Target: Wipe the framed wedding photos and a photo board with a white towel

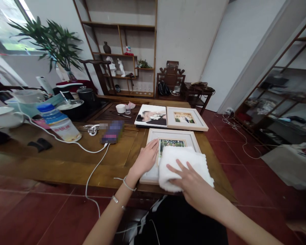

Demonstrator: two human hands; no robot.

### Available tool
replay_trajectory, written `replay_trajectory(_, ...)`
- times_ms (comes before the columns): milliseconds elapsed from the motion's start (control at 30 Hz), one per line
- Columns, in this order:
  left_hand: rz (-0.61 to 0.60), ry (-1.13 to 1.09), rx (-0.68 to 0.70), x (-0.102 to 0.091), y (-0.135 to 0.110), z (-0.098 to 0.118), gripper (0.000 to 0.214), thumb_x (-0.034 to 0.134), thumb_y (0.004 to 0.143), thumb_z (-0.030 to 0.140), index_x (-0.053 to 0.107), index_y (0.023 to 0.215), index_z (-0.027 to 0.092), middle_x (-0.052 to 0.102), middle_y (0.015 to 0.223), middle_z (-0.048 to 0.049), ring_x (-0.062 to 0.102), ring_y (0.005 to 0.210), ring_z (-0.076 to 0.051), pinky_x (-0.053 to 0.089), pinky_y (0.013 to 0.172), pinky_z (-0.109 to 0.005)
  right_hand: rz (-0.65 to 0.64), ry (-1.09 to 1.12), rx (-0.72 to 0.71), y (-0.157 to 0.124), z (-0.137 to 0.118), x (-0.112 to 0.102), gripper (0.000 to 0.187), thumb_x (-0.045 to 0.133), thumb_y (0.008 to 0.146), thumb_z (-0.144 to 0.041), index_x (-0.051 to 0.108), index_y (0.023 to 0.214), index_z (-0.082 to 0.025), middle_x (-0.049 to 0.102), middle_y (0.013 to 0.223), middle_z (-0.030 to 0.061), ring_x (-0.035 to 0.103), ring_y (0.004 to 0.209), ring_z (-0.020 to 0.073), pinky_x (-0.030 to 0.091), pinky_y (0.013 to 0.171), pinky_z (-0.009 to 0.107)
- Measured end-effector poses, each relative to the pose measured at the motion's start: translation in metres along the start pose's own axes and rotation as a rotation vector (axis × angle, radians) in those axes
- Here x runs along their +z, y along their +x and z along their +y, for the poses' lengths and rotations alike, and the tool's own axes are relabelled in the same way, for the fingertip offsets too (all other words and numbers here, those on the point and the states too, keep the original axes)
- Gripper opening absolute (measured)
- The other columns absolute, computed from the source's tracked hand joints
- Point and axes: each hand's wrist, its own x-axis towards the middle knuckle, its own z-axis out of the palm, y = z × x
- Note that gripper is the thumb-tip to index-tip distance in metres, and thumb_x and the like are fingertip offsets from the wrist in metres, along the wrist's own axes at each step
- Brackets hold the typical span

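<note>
Table [122,160]: one, wooden. Frames: two, far frame [199,119] right of panel [151,117], near frame [148,175] beneath left hand [149,154]; its picture's top points far, long axis unclear, partly covered. Panel: one, unframed. Cloth [195,159]: one, between right hand [190,180] and near frame. Bottle [61,123]: one, left. Hands: two; right, fingers spread on cloth; left, flat, fingers together. Phone [113,132]: one, left.

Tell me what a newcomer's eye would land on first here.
Most likely the fluffy white cloth under the right hand, covering part of a pale-framed photo at the wooden table's near edge, with the left hand on the frame's left side. Next might come the blue-capped bottle on the table's left, and the leafy green plant near the window, upper left.
</note>
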Motion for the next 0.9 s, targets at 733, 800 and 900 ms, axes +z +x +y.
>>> replay_trajectory(733,-0.008,-0.003,-0.012,0.002,0.001,-0.003,0.046,0.029,0.098,0.022,0.037,0.143,0.014,0.037,0.150,-0.0122,0.033,0.139,-0.024,0.037,0.109,-0.047,-0.181,0.035,-0.025,0.023,0.006,-0.028,0.076,0.039,0.065,0.003,0.053,0.133,-0.029,0.034,0.152,-0.0006,0.023,0.139,0.0387,0.029,0.103,0.067)
replay_trajectory(800,-0.009,-0.003,-0.012,0.001,0.001,-0.002,0.045,0.029,0.098,0.022,0.038,0.142,0.014,0.037,0.150,-0.0120,0.033,0.139,-0.023,0.036,0.110,-0.046,-0.259,0.083,-0.026,0.004,-0.017,-0.037,0.077,0.040,0.065,0.004,0.053,0.133,-0.030,0.032,0.153,-0.0006,0.021,0.139,0.0379,0.027,0.106,0.065)
replay_trajectory(900,-0.011,-0.002,-0.012,-0.001,0.000,-0.001,0.045,0.029,0.098,0.022,0.039,0.141,0.013,0.037,0.150,-0.0119,0.033,0.139,-0.023,0.035,0.110,-0.046,-0.328,0.073,-0.004,-0.009,-0.039,-0.037,0.073,0.047,0.064,0.001,0.055,0.132,-0.024,0.027,0.154,0.0040,0.014,0.139,0.0434,0.020,0.107,0.068)
